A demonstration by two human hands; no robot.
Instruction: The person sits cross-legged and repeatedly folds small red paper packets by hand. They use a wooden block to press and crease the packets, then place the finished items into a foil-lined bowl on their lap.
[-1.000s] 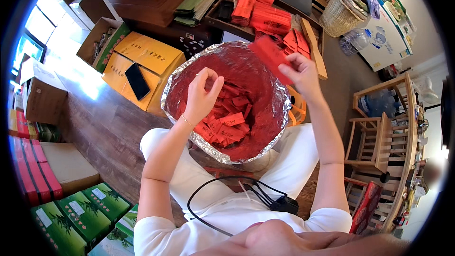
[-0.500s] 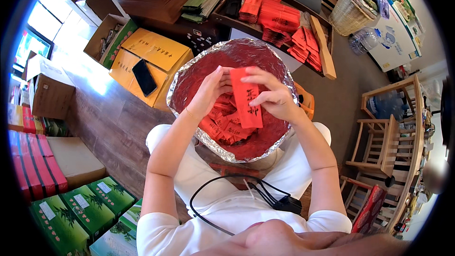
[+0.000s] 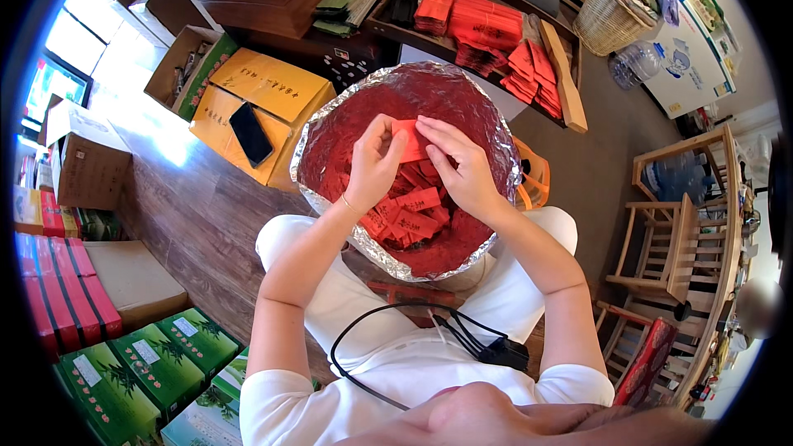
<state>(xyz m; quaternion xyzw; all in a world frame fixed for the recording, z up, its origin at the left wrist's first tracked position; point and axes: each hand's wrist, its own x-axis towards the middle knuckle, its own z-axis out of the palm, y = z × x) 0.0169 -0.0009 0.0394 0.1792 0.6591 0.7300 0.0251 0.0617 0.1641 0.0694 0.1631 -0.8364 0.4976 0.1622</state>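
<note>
Between my fingertips is a red packet (image 3: 409, 145), showing shorter than its full length, its plain side toward me. My left hand (image 3: 376, 161) pinches one side of it, thumb against fingers. My right hand (image 3: 462, 163) closes on the other side, its fingers lying over the top edge. Both hands are above a wide round tub lined with crinkled silver foil (image 3: 382, 263), which stands between my knees. Inside the tub lie several loose red packets (image 3: 413, 213) with black lettering, heaped toward the near side. Whether anything is inside the held packet cannot be seen.
Beyond the tub, a wooden tray (image 3: 462, 54) holds bundled red packets (image 3: 487, 26) and a wooden bar (image 3: 563, 74). To the left, a phone (image 3: 250, 134) rests on yellow boxes (image 3: 268, 87). Green boxes (image 3: 169, 351) stand near left, wooden chairs (image 3: 657, 252) at right. A black cable (image 3: 351, 330) crosses my lap.
The packet was upright at full length with its lettering showing. It now looks folded and lies lower between my hands. My left hand has closed onto it, and the hands are nearer together.
</note>
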